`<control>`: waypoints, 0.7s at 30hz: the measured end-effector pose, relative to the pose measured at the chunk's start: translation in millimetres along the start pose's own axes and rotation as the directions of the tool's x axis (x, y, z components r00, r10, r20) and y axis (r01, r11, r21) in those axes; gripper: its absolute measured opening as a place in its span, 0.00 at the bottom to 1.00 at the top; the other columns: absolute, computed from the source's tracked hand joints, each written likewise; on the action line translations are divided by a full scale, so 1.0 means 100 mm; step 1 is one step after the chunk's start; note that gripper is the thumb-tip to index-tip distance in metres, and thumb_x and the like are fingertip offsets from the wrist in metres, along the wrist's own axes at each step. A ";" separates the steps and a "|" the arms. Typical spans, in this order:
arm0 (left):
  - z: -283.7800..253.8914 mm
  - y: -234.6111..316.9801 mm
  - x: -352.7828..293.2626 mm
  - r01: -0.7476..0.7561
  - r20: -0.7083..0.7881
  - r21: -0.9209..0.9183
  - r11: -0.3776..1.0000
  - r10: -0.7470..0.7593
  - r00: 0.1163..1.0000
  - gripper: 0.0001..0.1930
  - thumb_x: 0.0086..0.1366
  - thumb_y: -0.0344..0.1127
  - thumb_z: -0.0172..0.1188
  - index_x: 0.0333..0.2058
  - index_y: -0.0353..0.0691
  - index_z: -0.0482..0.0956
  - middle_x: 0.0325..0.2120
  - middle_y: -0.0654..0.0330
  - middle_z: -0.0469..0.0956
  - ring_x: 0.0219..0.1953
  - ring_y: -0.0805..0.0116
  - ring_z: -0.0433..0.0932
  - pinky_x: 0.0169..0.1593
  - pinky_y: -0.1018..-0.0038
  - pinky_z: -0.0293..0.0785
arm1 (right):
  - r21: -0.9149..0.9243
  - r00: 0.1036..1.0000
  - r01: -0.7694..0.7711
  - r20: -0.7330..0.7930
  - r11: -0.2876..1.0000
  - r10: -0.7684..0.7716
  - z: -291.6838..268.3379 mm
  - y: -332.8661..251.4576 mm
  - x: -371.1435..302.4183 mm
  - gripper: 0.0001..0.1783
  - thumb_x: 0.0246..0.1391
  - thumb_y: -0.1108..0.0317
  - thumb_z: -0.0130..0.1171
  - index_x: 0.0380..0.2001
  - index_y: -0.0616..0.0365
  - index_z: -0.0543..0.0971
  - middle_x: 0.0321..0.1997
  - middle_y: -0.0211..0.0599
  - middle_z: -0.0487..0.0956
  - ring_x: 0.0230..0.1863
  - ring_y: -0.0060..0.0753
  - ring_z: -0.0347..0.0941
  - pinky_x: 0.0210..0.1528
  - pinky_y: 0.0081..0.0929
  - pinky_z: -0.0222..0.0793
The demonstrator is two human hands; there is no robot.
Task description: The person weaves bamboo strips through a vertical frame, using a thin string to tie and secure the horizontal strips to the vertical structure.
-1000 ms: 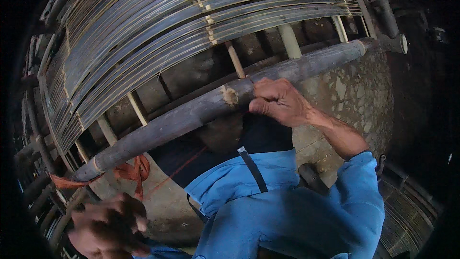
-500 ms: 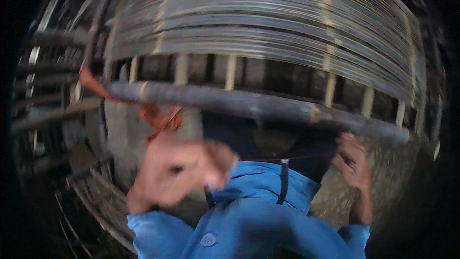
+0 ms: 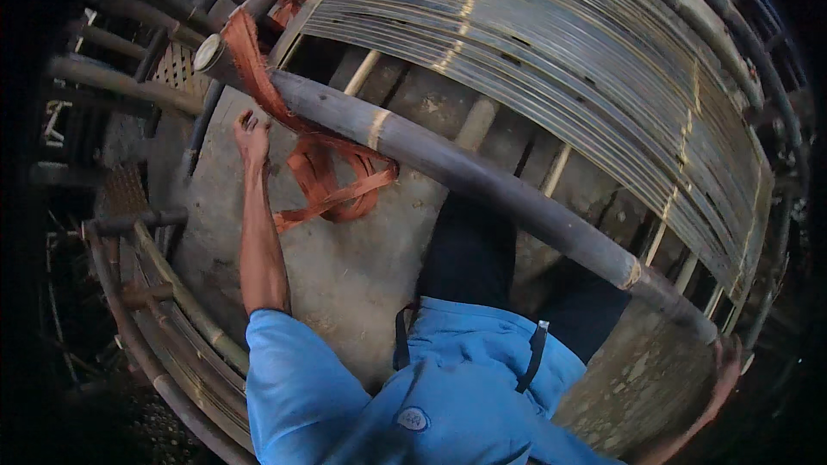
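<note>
A dark bamboo pole [image 3: 482, 174] runs slantwise across the front edge of a frame with a slatted bamboo panel [image 3: 551, 43], whose strips are bound by pale lashings. Around the pole's left end an orange-brown fibre strap [image 3: 251, 69] is wrapped, its loose loops [image 3: 332, 181] hanging below. My left hand [image 3: 251, 136] is raised beside that strap, just below the pole, fingers loosely bent and apart with nothing visible in them. At the pole's far right end is my right hand [image 3: 728, 360], touching or very close to it; its fingers are smeared.
Curved bamboo rails of another frame [image 3: 164, 301] stand at my lower left. More poles [image 3: 129, 77] and a woven lattice piece [image 3: 177, 69] lie at the far left. Under the panel are crossbars [image 3: 475, 125] above a concrete floor [image 3: 345, 267].
My view has swung, so the pole now slants down to the right. My left hand has moved out toward the strap, and my right hand out to the pole's right end.
</note>
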State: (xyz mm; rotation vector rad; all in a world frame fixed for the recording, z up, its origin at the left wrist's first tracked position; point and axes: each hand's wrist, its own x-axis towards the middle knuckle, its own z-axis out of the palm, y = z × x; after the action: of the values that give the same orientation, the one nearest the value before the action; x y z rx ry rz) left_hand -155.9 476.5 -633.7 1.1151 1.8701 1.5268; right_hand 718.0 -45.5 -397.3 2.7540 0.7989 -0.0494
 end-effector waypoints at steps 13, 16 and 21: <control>-0.03 0.14 -0.29 0.543 0.584 -0.431 0.721 -0.236 0.777 0.36 0.59 0.30 0.69 0.63 0.33 0.60 0.38 0.60 0.77 0.29 0.72 0.76 0.30 0.78 0.74 | 0.103 0.508 0.861 -0.120 0.498 -0.853 -0.80 -3.92 -0.54 0.26 0.50 0.64 0.70 0.52 0.59 0.79 0.54 0.46 0.80 0.58 0.49 0.73 0.65 0.41 0.60; 0.01 0.18 -0.42 0.487 0.597 -0.242 0.839 -0.267 0.757 0.26 0.58 0.31 0.70 0.54 0.35 0.72 0.38 0.62 0.79 0.31 0.74 0.77 0.33 0.78 0.74 | 0.354 0.391 0.870 -0.066 0.345 -0.918 -0.79 -4.58 -0.88 0.26 0.51 0.57 0.70 0.50 0.60 0.80 0.52 0.49 0.80 0.55 0.55 0.74 0.62 0.43 0.65; 0.20 0.26 -0.70 0.426 0.393 -0.362 0.829 -0.279 0.876 0.22 0.60 0.35 0.69 0.51 0.37 0.73 0.39 0.63 0.81 0.36 0.75 0.77 0.33 0.79 0.69 | 0.587 0.079 0.810 -0.104 0.003 -0.991 -0.55 -5.60 -1.34 0.23 0.54 0.58 0.68 0.48 0.61 0.80 0.45 0.49 0.82 0.47 0.45 0.79 0.50 0.39 0.73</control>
State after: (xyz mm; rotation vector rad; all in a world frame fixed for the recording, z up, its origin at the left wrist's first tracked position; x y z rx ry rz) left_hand -94.1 431.9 -623.1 0.7002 1.3240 1.3521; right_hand 305.8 353.4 -470.5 1.7177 2.6712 -1.1519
